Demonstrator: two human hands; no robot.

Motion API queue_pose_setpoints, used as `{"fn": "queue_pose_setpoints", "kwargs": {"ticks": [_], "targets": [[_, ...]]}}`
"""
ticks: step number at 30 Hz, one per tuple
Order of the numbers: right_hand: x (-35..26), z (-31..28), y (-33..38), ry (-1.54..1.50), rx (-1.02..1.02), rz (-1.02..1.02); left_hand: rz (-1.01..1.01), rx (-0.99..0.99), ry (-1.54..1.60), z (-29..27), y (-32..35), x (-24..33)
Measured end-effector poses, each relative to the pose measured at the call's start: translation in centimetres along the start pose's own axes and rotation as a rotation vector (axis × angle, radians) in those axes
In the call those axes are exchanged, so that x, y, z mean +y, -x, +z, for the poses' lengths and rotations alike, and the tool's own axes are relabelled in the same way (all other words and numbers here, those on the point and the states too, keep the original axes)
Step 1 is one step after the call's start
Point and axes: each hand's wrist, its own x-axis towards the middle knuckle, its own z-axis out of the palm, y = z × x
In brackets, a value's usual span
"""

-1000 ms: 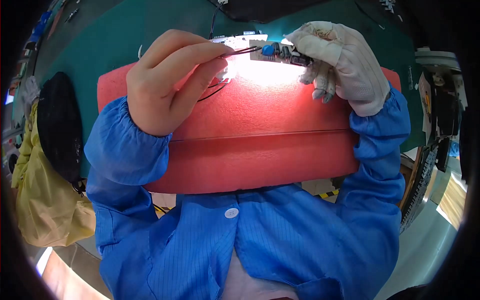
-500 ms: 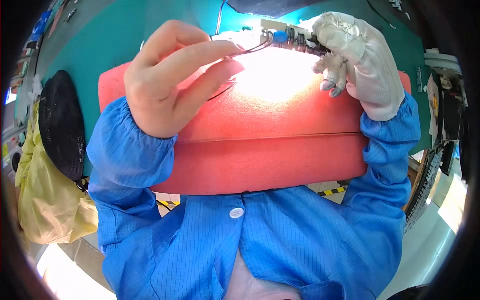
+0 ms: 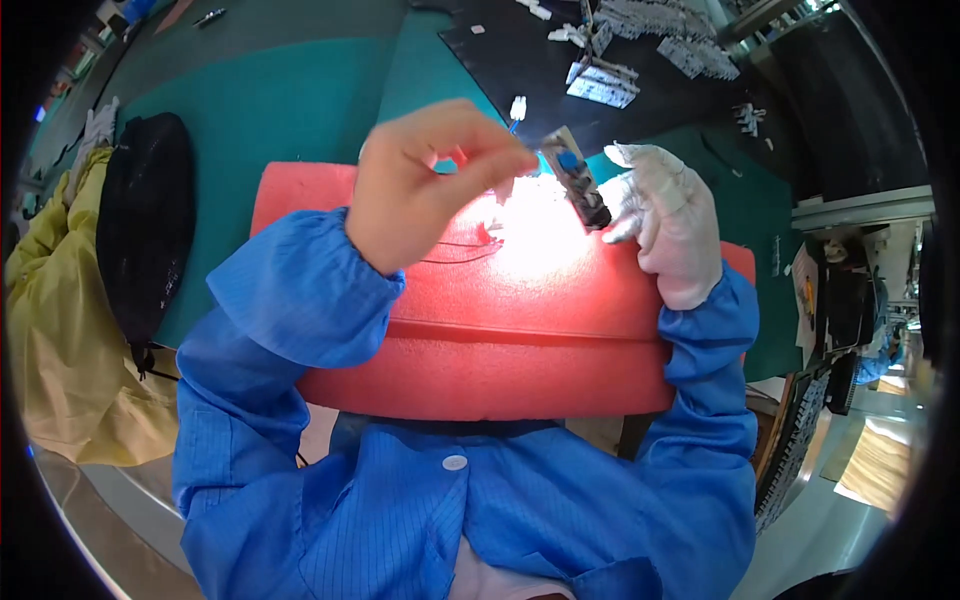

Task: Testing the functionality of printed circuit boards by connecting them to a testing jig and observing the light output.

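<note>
Circuit board: at 1 o'clock, raised over the red foam pad (image 3: 480,375); the board (image 3: 574,178) slants, ends toward 11 and 5 o'clock, a blue round component (image 3: 568,160) near its upper end.
Right hand: my gloved right hand (image 3: 660,215), at 2 o'clock, fingers partly curled, thumb side closed on the board's 5 o'clock end.
Left hand: my bare left hand (image 3: 430,180), at 11 o'clock, thumb and forefinger tips nearly meeting just beside the board's upper end; blurred, cannot tell whether they grip anything.
Thin wires: on the pad, below my left hand.
Desk: green desk (image 3: 260,110); white connector blocks (image 3: 603,85) at 1 o'clock.
</note>
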Motion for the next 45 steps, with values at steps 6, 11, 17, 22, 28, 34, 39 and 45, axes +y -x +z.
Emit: {"fn": "queue_pose_setpoints", "kwargs": {"ticks": [6,11,17,22,28,34,39,45], "targets": [[1.1,2.2,-1.2,0.896,-0.117,-0.836,-0.241,0.933,0.548,-6.0,-3.2,-4.5],[2.0,1.3,-2.0,0.716,-0.155,-0.723,-0.272,0.276,0.230,-3.9,-2.0,-5.4],[-1.2,-0.1,0.3,-0.102,-0.336,-0.013,-0.041,-0.271,-0.174,1.0,-1.9,-2.9],[-1.2,-2.7,-0.2,-0.451,-0.288,0.076,-0.299,-0.257,0.006,1.1,-1.9,-1.7],[-1.2,-2.9,-0.8,-0.066,-0.337,-0.091,-0.436,-0.167,0.170,1.3,-0.6,-0.5],[0.2,-2.4,-0.6,-0.068,-0.339,-0.211,-0.270,-0.169,-0.213,1.2,0.2,0.7],[0.2,-2.3,-0.5,-0.109,-0.307,-0.235,-0.284,-0.113,-0.151,1.1,0.5,0.1],[0.5,-2.3,-0.1,0.004,-0.272,-0.371,-0.120,-0.140,-0.174,1.0,1.2,-0.6]]}}
